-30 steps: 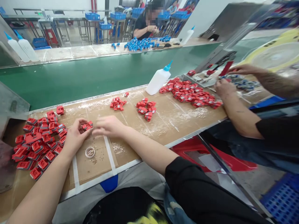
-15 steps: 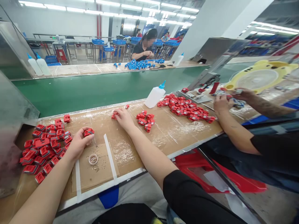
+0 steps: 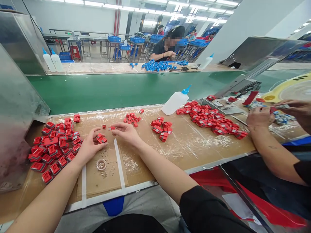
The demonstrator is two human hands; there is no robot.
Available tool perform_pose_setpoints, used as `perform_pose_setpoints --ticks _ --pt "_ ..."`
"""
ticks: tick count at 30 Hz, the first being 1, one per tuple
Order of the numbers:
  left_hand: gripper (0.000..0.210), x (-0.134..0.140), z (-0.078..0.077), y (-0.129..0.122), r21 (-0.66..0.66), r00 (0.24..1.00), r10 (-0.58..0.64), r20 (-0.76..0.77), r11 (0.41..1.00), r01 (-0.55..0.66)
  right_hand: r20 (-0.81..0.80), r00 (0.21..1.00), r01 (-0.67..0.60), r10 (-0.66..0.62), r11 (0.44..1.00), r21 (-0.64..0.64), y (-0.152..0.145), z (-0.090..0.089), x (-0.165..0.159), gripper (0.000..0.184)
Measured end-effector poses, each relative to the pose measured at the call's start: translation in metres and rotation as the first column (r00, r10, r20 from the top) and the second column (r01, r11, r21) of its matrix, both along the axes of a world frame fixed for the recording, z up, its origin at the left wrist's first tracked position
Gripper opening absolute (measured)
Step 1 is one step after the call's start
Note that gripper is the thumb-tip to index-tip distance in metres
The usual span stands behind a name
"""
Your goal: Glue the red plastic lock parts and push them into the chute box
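Left hand (image 3: 89,145) curls part-closed round a red block (image 3: 101,138), while right hand (image 3: 126,133) pinches a smaller red bit (image 3: 111,128) near the block's 1-to-2 o'clock, not touching, bit's long axis too small to call.

R sleeve (image 3: 209,207) blk, short & loose; shirt front (image 3: 128,223) prob. blk too.

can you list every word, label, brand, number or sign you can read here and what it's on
No text can be read.
White bottle with a blue tip, nearest one: no lettering visible.
Red piece in the left hand: too small to make out any marking.
Small green patch at the far back: too small to tell whether it is a sign.
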State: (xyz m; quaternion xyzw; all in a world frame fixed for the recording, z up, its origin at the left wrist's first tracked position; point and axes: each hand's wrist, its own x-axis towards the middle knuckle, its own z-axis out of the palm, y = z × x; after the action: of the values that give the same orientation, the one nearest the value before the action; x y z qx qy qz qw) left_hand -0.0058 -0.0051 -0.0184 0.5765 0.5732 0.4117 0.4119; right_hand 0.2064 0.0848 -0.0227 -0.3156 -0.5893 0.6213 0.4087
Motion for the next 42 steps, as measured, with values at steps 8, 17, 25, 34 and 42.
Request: perform_pose_setpoints --ticks 8,17,25,34,42 --pt "0.060 0.006 -0.002 -0.001 0.013 0.995 -0.086 0.059 0.996 0.086 0.193 0.981 -0.096 -0.012 0.836 0.540 -0.017 0.002 -0.006 0.022" --pt "0.068 0.005 -0.004 -0.001 -0.044 0.989 -0.121 0.089 0.991 0.125 0.274 0.960 -0.170 -0.057 0.657 0.734 -0.016 -0.004 -0.005 0.021" --pt "0.081 0.003 0.007 0.000 -0.092 0.947 -0.024 0.321 0.994 0.057 0.328 0.929 -0.213 -0.171 0.477 0.853 -0.016 -0.005 -0.008 0.024" --pt "0.063 0.005 0.009 -0.002 -0.009 0.953 0.007 0.302 1.000 -0.004 0.342 0.938 -0.298 0.052 0.626 0.721 -0.024 0.011 -0.003 0.074" --pt "0.039 0.020 0.010 -0.004 0.018 0.956 -0.107 0.273 0.994 0.106 0.368 0.895 -0.412 0.253 0.787 0.459 -0.023 0.005 -0.008 0.077"
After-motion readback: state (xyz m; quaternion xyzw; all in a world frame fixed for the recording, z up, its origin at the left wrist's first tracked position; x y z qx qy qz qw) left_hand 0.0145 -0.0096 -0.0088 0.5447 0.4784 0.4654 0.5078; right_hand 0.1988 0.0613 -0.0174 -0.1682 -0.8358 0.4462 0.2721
